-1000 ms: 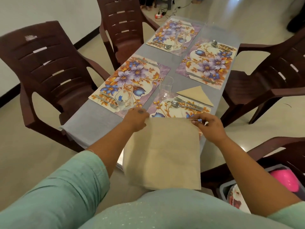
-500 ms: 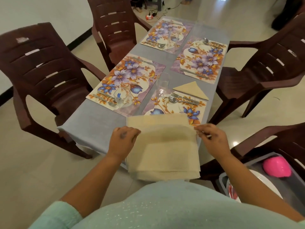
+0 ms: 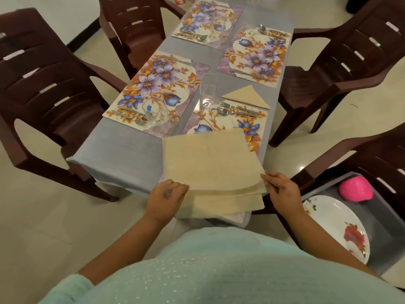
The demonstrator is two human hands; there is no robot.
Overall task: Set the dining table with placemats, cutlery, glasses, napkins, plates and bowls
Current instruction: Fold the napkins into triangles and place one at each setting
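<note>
A beige cloth napkin (image 3: 210,163) lies folded over at the near end of the table, its layers stacked at the near edge. My left hand (image 3: 165,198) grips its near left corner. My right hand (image 3: 279,189) pinches its near right corner. Under the napkin's far edge lies a floral placemat (image 3: 228,125) with a fork and spoon (image 3: 236,109). A folded triangular napkin (image 3: 246,96) and a tall glass (image 3: 207,91) stand beyond it. Three more floral placemats (image 3: 157,88) with cutlery cover the table; a glass (image 3: 154,110) stands on the near left one.
Dark brown plastic chairs (image 3: 43,80) flank the grey-clothed table (image 3: 122,150) on both sides. On a chair at the lower right, a grey bin (image 3: 381,220) holds a white rose-pattern plate (image 3: 337,224) and a pink bowl (image 3: 355,189).
The napkin hung from both hands a second ago. Both hands have since drawn back toward me and folded it over on the table end.
</note>
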